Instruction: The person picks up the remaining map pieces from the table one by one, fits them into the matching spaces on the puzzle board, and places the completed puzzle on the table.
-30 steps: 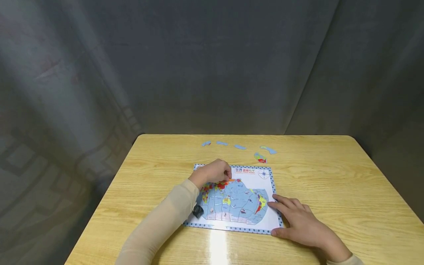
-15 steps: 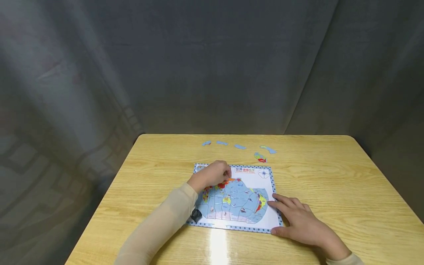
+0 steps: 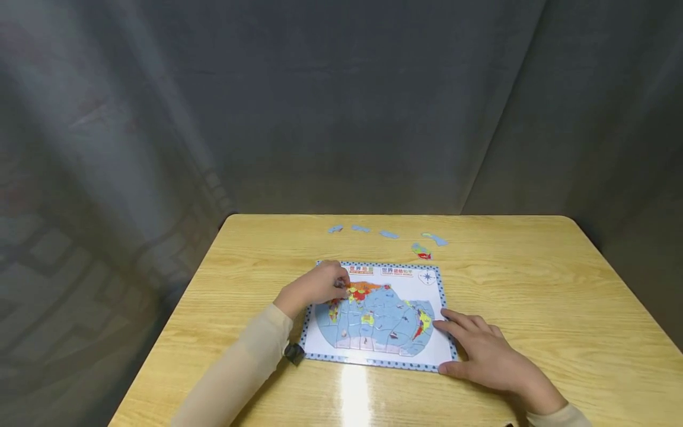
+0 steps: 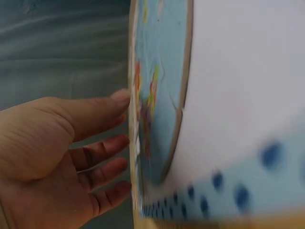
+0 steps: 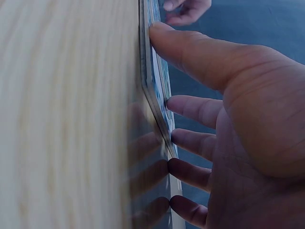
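A world map jigsaw puzzle [image 3: 373, 320] lies on a white board with a blue dotted border, its joined pieces mostly light blue. Over the map's upper left my left hand [image 3: 315, 287] reaches down, covering that part. In the left wrist view the left hand [image 4: 62, 148] has thumb and fingers loosely bent at the puzzle's surface, and no loose piece shows in it. At the board's right edge rests my right hand [image 3: 485, 353], fingers spread. The right wrist view has the right hand [image 5: 238, 114] touching the board with its thumb, fingertips at the board's edge and the tabletop.
Beyond the board, loose puzzle pieces lie on the wooden table [image 3: 256, 249]: a mostly blue piece [image 3: 388, 234], a green and red piece [image 3: 421, 251] and several others. A small black object [image 3: 294, 353] sits at the left wrist. Grey curtain [image 3: 341, 118] hangs behind.
My left hand has shifted left over the map, uncovering the orange pieces along the top and more of the printed title. The right hand stays at the board's edge.
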{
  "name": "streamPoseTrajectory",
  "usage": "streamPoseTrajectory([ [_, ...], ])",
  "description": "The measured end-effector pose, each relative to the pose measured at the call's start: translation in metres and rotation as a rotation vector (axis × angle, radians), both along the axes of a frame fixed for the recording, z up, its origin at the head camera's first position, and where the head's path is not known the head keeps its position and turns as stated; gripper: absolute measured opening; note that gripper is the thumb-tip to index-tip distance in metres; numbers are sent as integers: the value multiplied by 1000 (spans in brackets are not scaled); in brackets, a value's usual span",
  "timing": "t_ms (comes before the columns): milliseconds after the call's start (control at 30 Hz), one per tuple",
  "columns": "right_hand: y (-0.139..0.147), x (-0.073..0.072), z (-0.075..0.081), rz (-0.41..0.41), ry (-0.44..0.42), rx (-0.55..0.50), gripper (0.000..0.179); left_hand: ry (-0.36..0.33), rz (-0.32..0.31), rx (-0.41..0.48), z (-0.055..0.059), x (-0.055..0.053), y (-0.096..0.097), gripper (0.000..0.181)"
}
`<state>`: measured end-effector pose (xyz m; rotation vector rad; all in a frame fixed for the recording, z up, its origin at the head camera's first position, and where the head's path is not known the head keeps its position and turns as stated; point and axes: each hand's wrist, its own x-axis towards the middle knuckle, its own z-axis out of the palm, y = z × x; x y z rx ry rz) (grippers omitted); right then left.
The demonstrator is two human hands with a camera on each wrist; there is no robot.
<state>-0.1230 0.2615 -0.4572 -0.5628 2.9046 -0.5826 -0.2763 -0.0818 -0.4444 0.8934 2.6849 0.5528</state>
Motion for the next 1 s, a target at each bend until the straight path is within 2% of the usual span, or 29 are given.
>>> streamPoseTrajectory([
  [100,0,0,2,5,6,6,80,5,30,-1,3,12,-15,32],
  [300,-1,-2,3,-2,5,6,78,-77,48,-27,3,45,-42,64],
  [500,-2,0,2,-18,-11,15,79,-103,55,-44,1,72,-53,77],
  [700,-7,3,3,-41,-10,23,80,-138,84,-22,0,79,-55,74],
  [900,-19,8,8,-38,7,59,77,-115,82,12,-8,81,-60,74],
  [1000,-20,5,12,-36,8,60,74,-108,85,18,-9,82,-61,74],
])
